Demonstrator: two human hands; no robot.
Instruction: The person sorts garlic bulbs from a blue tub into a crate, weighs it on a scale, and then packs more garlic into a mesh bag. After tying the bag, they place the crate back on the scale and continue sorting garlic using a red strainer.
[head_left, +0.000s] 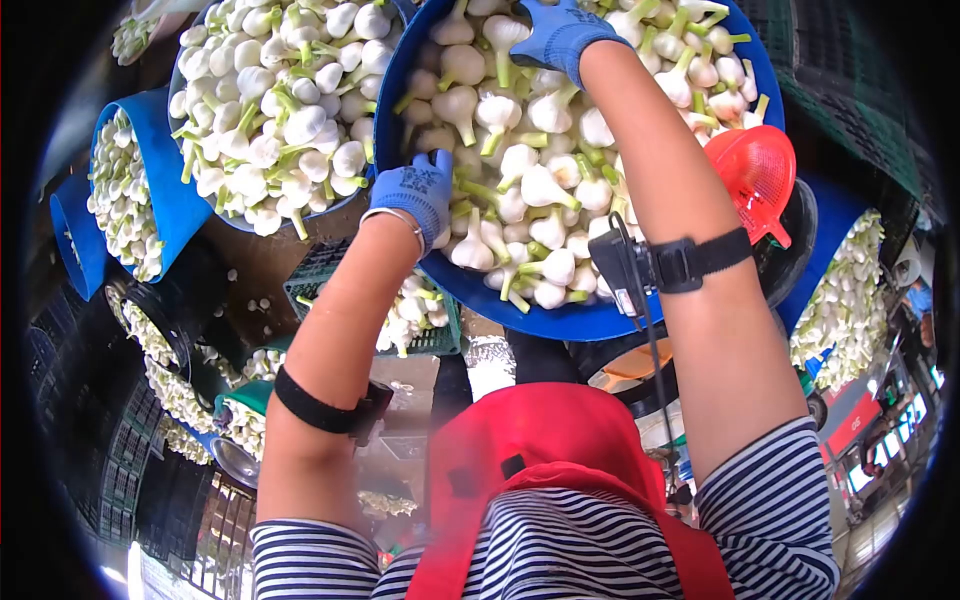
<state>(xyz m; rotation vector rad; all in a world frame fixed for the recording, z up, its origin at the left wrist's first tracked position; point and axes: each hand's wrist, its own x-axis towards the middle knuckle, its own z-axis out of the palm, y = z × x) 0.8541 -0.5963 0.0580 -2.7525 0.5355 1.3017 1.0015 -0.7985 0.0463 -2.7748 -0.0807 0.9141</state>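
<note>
A blue tub [590, 325] full of white garlic bulbs [548, 187] with short green stems stands in front of me. My left hand [415, 190], in a blue glove, rests at the tub's left rim, its fingers apart and reaching in beside the bulbs. Across the tub, my right hand [568, 42], also gloved in blue, is over the garlic near the top edge of the view. Its thumb and forefinger are spread, with a bulb close to them; the other fingers are partly hidden. I make out nothing held in either hand.
Left of the tub is another heaped garlic container [270, 110]. A red plastic scoop [755, 180] lies by the right rim. Below sits a green crate [445, 335] with garlic. A tilted blue barrel [165, 190] and a garlic pile [845, 300] flank the sides.
</note>
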